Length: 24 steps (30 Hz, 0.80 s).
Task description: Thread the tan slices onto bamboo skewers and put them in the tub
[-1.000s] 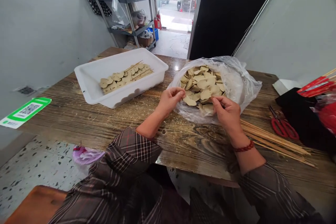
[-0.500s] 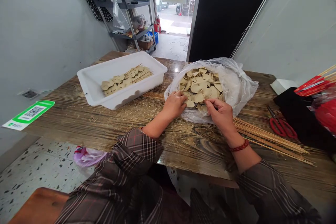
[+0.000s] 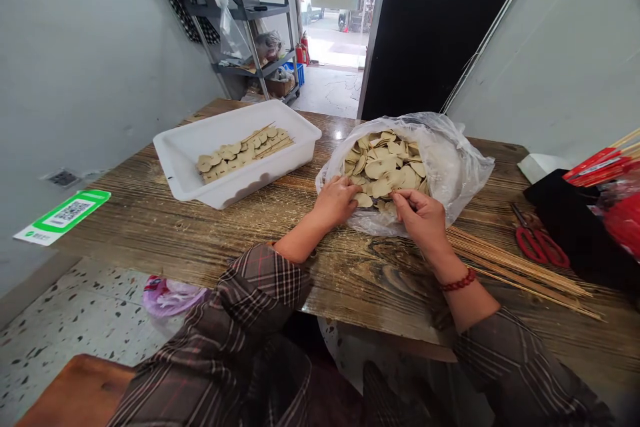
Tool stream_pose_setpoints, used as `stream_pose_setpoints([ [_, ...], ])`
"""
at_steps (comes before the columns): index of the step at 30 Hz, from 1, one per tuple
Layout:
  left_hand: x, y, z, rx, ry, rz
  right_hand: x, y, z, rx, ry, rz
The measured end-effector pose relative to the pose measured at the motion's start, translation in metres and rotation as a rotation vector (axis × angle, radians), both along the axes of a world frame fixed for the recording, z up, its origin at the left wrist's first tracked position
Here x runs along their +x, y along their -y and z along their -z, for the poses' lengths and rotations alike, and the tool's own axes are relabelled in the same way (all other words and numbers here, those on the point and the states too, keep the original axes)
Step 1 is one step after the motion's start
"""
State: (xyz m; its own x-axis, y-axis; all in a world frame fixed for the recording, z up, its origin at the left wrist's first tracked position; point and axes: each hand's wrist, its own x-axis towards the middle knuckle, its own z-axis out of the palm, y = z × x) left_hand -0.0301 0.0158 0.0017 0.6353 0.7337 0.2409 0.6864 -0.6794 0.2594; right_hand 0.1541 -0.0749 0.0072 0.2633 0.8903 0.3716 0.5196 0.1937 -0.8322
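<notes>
A clear plastic bag lies open on the table, full of thin, flat beige food slices. At the bag's near left rim my left hand is closed, its fingertips bent onto a slice at the edge of the heap. My right hand pinches the edge of another slice between thumb and forefinger at the near right side. Its other fingers are curled in. To the left stands a white plastic tub with skewered beige slices laid in rows.
Loose bamboo skewers lie right of my right forearm. Beyond them are red-handled scissors and a black box. A green-and-white QR card sits at the table's left edge. A grey trolley stands behind the table.
The whole view has shifted slightly, so everything appears a little further right. Both hands keep nearly the same place and pose at the bag.
</notes>
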Motion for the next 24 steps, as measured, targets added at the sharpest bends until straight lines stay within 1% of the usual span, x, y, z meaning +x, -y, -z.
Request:
stream_pose_setpoints([
  [3,0.000,0.000,0.001,-0.004,0.039,-0.009,0.000,0.000,0.001,-0.005,-0.006,-0.002],
  [6,0.000,-0.001,0.001,-0.012,0.124,-0.031,0.001,-0.001,0.002,-0.009,-0.012,-0.007],
  [9,0.000,-0.002,0.001,-0.075,0.208,-0.042,0.000,-0.001,0.003,-0.006,-0.022,-0.012],
  [12,0.000,-0.003,0.003,-0.242,0.319,-0.022,0.000,0.001,0.001,-0.005,-0.022,-0.015],
  [14,-0.001,-0.004,0.003,-0.361,0.452,-0.018,-0.001,0.002,0.000,-0.005,-0.015,-0.014],
  [20,-0.008,-0.004,-0.001,-0.740,0.984,-0.101,-0.004,0.005,-0.004,-0.018,-0.018,-0.021],
  [22,-0.013,-0.004,-0.004,-0.830,1.157,-0.130,-0.006,0.007,-0.005,-0.023,-0.041,-0.039],
  [24,-0.019,-0.005,-0.009,-0.896,1.286,-0.166,-0.008,0.009,-0.007,-0.043,-0.059,-0.069],
])
